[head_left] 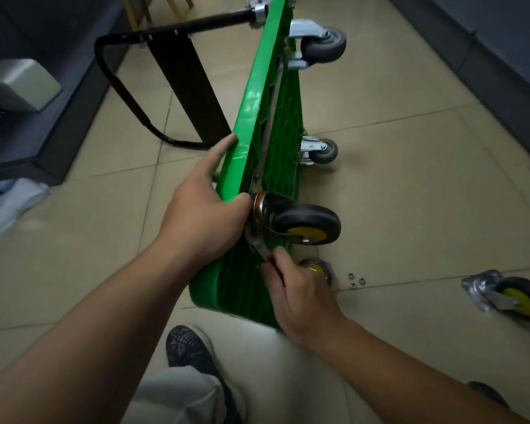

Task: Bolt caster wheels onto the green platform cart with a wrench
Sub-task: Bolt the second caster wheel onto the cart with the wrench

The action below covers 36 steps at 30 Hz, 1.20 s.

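Note:
The green platform cart [254,96] stands on its side edge on the tiled floor, underside facing right. My left hand [202,209] grips its upper edge, thumb hooked over by a black caster with a yellow hub [308,224] at the near corner. My right hand [297,295] pinches the handle of a metal wrench [257,243] whose head sits at that caster's mounting plate. Another yellow-hub caster [317,267] shows partly behind my right hand. Two grey casters [322,44] [322,149] sit on the far end.
A loose yellow-hub caster [511,296] lies on the floor at the right. Three small nuts [356,280] lie near the cart. The cart's black folding handle [141,87] reaches left. A dark cabinet base runs along the left, a dark wall along the right. My shoe [193,353] is below.

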Tool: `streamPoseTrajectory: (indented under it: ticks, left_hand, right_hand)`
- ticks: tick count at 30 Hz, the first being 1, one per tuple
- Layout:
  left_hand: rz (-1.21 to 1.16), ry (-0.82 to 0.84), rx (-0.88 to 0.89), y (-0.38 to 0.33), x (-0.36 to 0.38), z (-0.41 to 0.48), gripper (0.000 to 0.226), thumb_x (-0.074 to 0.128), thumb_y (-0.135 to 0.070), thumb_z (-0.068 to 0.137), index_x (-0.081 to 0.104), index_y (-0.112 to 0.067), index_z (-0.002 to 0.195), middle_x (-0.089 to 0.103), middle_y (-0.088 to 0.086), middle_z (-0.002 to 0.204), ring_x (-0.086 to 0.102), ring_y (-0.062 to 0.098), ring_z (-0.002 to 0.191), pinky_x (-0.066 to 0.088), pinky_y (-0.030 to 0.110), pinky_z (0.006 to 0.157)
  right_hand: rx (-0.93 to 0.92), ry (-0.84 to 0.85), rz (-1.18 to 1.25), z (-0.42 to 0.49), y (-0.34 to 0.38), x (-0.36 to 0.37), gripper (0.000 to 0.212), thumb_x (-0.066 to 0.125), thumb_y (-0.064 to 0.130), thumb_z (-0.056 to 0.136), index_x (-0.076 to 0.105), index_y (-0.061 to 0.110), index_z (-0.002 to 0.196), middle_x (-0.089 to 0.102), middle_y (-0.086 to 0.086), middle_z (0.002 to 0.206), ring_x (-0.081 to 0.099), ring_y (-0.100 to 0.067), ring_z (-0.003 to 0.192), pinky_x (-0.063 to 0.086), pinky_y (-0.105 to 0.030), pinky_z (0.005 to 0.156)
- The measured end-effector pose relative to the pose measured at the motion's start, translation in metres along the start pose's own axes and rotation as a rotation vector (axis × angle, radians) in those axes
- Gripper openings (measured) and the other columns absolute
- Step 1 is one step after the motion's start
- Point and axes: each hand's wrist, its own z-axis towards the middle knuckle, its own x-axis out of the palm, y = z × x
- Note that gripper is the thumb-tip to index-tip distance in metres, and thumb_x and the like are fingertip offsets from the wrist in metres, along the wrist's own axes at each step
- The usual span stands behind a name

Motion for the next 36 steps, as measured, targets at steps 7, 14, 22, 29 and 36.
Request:
streamPoseTrajectory:
  ticks: [7, 14, 22, 29, 36]
  left_hand:
    - [0.025, -0.034, 0.021, 0.000, 0.004, 0.002, 0.081, 0.068, -0.016, 0.089, 0.035, -0.065, 0.144, 0.053, -0.027, 0.103, 0.070, 0.007, 0.066, 0.062, 0.033, 0.065]
    - [0.037, -0.030, -0.004, -0.001, 0.002, 0.001, 0.082, 0.068, -0.015, 0.088, 0.034, -0.064, 0.146, 0.048, -0.028, 0.101, 0.071, 0.014, 0.072, 0.063, 0.039, 0.070]
    - [0.005, -0.033, 0.005, -0.003, 0.004, -0.001, 0.083, 0.066, -0.021, 0.082, 0.034, -0.061, 0.146, 0.055, -0.008, 0.106, 0.069, 0.023, 0.088, 0.060, 0.048, 0.081]
    - [-0.032, -0.004, -0.004, -0.005, -0.002, -0.006, 0.080, 0.068, -0.024, 0.084, 0.035, -0.061, 0.147, 0.055, -0.008, 0.101, 0.069, 0.022, 0.087, 0.060, 0.046, 0.085]
    - [-0.042, 0.005, 0.002, 0.000, -0.002, -0.003, 0.080, 0.068, -0.018, 0.090, 0.033, -0.058, 0.150, 0.048, -0.023, 0.097, 0.071, 0.014, 0.071, 0.064, 0.039, 0.069]
  right_hand:
    - [0.069, 0.087, 0.073, 0.004, 0.004, 0.011, 0.055, 0.017, 0.054, 0.100, 0.055, 0.015, 0.112, 0.066, -0.008, 0.075, 0.062, -0.034, 0.066, 0.047, -0.046, 0.055]
    - [0.262, 0.152, 0.095, -0.015, 0.041, 0.012, 0.058, 0.011, 0.060, 0.099, 0.051, 0.019, 0.109, 0.069, -0.011, 0.091, 0.066, -0.037, 0.086, 0.051, -0.046, 0.071]
    - [0.727, 0.373, 0.432, 0.004, 0.097, -0.030, 0.033, 0.028, 0.037, 0.107, 0.046, 0.016, 0.091, 0.053, -0.008, 0.072, 0.064, -0.033, 0.057, 0.045, -0.029, 0.050]
    - [0.557, 0.319, 0.279, -0.024, 0.101, -0.044, 0.054, 0.019, 0.052, 0.106, 0.043, 0.019, 0.070, 0.045, 0.007, 0.046, 0.043, -0.008, 0.043, 0.039, -0.033, 0.056]
    - [0.262, -0.064, -0.066, -0.028, 0.018, -0.019, 0.044, 0.012, 0.061, 0.099, 0.037, 0.028, 0.083, 0.050, 0.005, 0.064, 0.054, -0.022, 0.063, 0.045, -0.043, 0.058]
